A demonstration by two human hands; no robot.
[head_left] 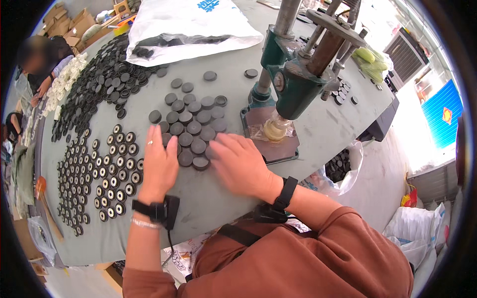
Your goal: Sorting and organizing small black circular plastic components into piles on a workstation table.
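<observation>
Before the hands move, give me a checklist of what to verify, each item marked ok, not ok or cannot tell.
1. Left hand at the loose black discs: ok, at their near left edge, fingers extended.
2. Right hand gripping a disc: cannot tell, its fingers are blurred.
3. Both hands apart from the press: ok, it stands beyond the right hand.
4. Space under the press bare: not ok, a yellowish piece is there.
5. Rings grouped apart from the discs: ok, they lie left of the left hand.
6. A wristband on each wrist: ok, left and right.
</observation>
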